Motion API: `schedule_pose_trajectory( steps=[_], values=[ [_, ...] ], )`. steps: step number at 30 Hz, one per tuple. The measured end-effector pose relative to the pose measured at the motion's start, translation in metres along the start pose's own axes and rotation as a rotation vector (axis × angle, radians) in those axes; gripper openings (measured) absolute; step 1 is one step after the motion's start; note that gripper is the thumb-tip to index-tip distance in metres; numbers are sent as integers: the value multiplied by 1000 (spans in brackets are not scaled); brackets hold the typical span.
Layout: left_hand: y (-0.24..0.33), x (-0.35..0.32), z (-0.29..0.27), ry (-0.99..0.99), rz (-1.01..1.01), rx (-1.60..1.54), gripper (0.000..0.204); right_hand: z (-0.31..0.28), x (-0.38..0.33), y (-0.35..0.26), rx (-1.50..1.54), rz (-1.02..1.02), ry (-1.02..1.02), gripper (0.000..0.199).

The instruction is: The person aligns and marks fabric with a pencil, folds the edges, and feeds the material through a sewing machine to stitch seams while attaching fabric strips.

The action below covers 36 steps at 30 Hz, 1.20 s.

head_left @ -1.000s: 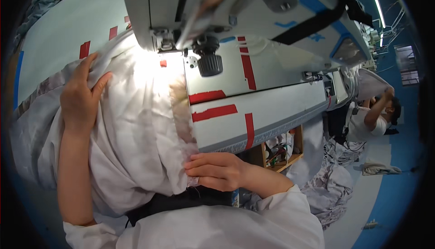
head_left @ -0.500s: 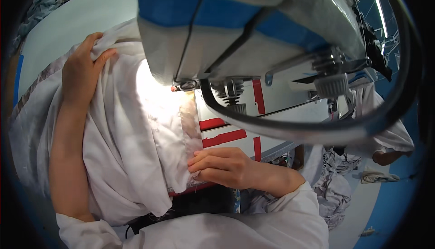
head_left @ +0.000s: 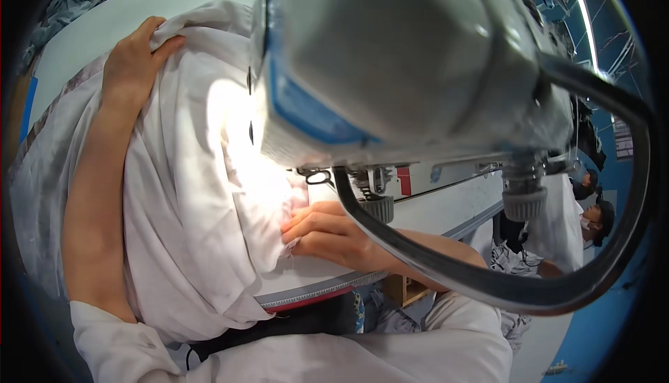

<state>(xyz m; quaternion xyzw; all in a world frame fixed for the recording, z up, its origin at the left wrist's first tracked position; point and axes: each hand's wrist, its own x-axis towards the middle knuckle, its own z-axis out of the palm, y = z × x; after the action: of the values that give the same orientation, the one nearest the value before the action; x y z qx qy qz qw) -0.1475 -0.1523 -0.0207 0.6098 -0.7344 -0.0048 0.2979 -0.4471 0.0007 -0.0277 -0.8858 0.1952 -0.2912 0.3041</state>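
Observation:
A large white cloth (head_left: 174, 216) lies in folds across the table and hangs toward me. My left hand (head_left: 131, 62) is closed on a gathered fold at its far side, thumb on one side and fingers on the other. My right hand (head_left: 331, 238) pinches the cloth's frayed right edge, just in front of the sewing machine (head_left: 418, 69). The machine's head leans over the cloth, and a bright lamp glow washes out the fabric beneath it. The needle area is hidden behind the head.
The white table (head_left: 77, 45) has a curved front edge with a measuring strip (head_left: 300, 299). A thick black curved bar (head_left: 557, 299) arches over my right forearm. Fabric scraps (head_left: 83, 0) are heaped at the far left. People (head_left: 596, 219) are at the right, beyond the machine.
The view has shifted, so the machine head looks larger and lower. My right hand and the cloth edge have come closer to the machine. Both hands keep their hold.

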Motion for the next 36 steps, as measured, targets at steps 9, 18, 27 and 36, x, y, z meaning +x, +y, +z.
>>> schedule_pose_trajectory(
  steps=[9, 18, 27, 36],
  values=[
    [-76, 28, 58, 124, 0, 20, 40, -3, 2, 20, 118, 108, -9, 13],
    [40, -44, 11, 48, 305, 184, 73, -9, 15, 17, -47, 80, 74, 9],
    [69, -79, -57, -449, -85, -316, 59, -6, 12, 23, -116, 17, 168, 15],
    [84, -123, -13, -323, 596, -275, 44, -3, 11, 23, 1, 43, 247, 9]
  ],
)
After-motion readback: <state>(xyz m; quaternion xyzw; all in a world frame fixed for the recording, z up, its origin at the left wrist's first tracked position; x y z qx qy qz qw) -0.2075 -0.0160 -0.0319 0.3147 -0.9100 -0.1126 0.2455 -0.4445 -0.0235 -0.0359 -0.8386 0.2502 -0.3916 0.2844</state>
